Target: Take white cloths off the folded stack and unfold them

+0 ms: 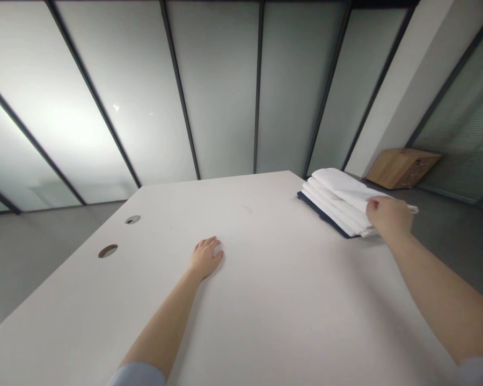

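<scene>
Currently Handled: Stack of Folded White Cloths, Far Right Corner

Item: stack of folded white cloths point(338, 199), several layers, lying on a dark blue sheet point(321, 214) at the far right corner of the white table point(290, 300).

Right hand point(388, 215): on the near end of the stack, fingers curled around the top cloth's edge; whether the edge is pinched tight cannot be told.

Left hand point(206, 257): well apart from the stack, resting on bare tabletop, fingers loosely bent and holding nothing.

Handling note: judged best to take one layer only, thumb beneath and fingers above, and lift slowly so the lower folds stay squared; the stack sits close to the table edge and could slide off.

Surroundings: two round cable holes point(108, 250), frosted glass wall point(217, 86), wooden cabinet point(402, 167) on the floor.
</scene>
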### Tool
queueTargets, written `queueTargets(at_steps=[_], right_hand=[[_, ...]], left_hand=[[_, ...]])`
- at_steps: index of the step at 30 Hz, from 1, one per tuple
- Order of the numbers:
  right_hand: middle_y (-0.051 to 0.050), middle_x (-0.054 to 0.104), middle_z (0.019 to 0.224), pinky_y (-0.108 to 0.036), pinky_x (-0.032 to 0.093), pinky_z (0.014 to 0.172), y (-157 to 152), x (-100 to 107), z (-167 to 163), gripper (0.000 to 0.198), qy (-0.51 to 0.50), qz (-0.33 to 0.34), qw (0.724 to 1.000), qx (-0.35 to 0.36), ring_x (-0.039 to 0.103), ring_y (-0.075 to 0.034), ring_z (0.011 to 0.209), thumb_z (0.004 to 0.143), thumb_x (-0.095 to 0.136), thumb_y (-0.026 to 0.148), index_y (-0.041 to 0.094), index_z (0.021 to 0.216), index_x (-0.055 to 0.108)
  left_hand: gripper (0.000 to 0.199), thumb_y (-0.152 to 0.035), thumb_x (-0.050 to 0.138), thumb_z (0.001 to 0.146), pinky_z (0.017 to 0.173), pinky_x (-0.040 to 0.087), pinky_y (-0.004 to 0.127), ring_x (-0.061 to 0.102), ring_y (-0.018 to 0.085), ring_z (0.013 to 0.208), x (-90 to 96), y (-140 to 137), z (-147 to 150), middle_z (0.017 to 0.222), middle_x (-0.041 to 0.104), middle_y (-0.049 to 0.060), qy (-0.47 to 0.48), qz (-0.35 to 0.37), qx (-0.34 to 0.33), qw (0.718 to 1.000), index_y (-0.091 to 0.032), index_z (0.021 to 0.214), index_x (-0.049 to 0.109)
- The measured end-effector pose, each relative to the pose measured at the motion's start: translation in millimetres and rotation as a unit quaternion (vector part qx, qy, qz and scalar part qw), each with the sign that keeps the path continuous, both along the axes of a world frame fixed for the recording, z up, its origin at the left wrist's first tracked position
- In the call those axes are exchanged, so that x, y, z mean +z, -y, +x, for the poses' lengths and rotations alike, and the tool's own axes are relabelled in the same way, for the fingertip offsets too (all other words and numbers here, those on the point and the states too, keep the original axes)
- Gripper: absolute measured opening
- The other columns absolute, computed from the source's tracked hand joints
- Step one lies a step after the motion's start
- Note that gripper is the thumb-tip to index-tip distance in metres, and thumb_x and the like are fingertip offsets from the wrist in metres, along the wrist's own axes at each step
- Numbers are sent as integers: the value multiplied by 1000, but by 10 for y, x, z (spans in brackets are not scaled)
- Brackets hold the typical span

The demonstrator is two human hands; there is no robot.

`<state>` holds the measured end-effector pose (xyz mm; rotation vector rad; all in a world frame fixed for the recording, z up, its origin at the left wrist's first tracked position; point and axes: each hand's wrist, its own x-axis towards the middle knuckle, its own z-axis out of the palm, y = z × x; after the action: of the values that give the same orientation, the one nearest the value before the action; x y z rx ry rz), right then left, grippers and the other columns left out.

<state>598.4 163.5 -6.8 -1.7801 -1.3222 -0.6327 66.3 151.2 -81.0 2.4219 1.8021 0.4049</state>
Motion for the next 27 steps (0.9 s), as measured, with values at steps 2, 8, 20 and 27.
queueTargets(at_steps=[2,8,20,27], right_hand=[[-17,59,63,-55,42,73,-39,119,-65,37,-19,30,999,-5,61,-37,81,85,38,44,23,64,60],[-17,67,76,-48,43,78,-41,427,-515,26,-19,22,1000,13,62,-33,82,83,42,30,18,78,66],[-8,73,88,-37,53,84,387,-475,-2261,24,-84,-140,894,418,68,-24,88,83,47,25,22,81,71],[-7,65,123,-40,54,87,529,-354,-2618,25,-201,-268,716,613,60,-25,114,86,50,29,25,101,70]], left_hand=[[39,-34,49,89,110,36,43,46,26,131,-3,-4,-3,141,53,9,0,1,-3,1000,-22,125,60],[39,-33,50,89,110,35,42,46,25,132,-17,-23,-10,141,54,9,1,5,-4,1000,-22,125,60],[39,-34,50,88,111,35,42,46,25,132,8,-34,5,142,53,7,8,-5,0,1000,-25,125,60],[67,-50,60,82,111,35,41,43,28,132,107,163,190,142,49,14,97,77,-114,986,-16,138,46]])
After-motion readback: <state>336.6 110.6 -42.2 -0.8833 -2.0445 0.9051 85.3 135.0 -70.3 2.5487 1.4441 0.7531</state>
